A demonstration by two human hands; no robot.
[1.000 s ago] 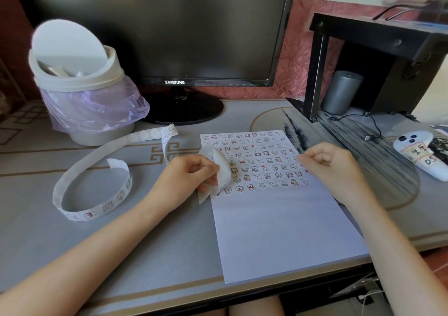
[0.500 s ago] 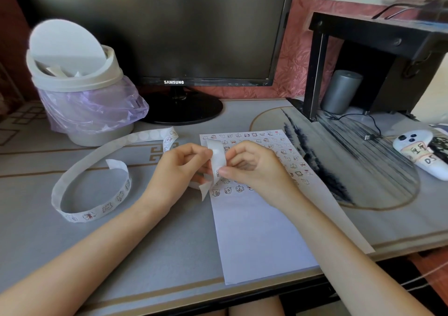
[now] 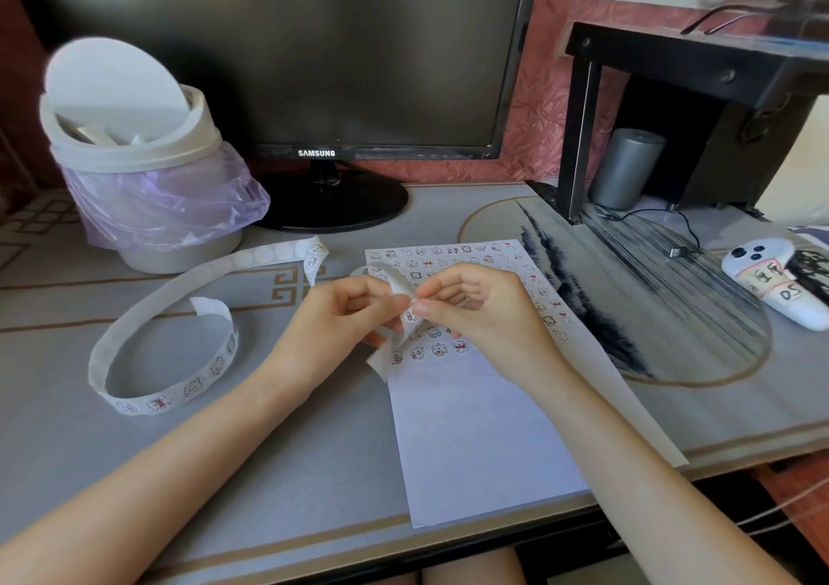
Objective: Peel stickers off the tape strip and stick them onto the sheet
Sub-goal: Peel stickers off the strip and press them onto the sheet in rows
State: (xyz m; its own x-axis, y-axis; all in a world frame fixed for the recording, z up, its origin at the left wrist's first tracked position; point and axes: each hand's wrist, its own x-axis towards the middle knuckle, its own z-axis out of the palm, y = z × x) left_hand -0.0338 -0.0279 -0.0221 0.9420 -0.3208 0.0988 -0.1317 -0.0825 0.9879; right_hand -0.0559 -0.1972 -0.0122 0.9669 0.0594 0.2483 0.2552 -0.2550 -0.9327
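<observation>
White sheet (image 3: 471,441) lies bare at its near half. Above it, the left hand (image 3: 332,324) clamps the tape strip (image 3: 400,286); the right hand (image 3: 475,311) pinches its edge with thumb and forefinger. Better peel slowly, keeping the strip taut.

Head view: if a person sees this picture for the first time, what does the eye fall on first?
First, the two hands meeting in the middle: the left hand holds the tape strip and the right hand pinches at it, above the sheet, whose upper part carries rows of small stickers. Next, the strip's long loop lying left on the table, with the dark monitor and white bin behind.
</observation>
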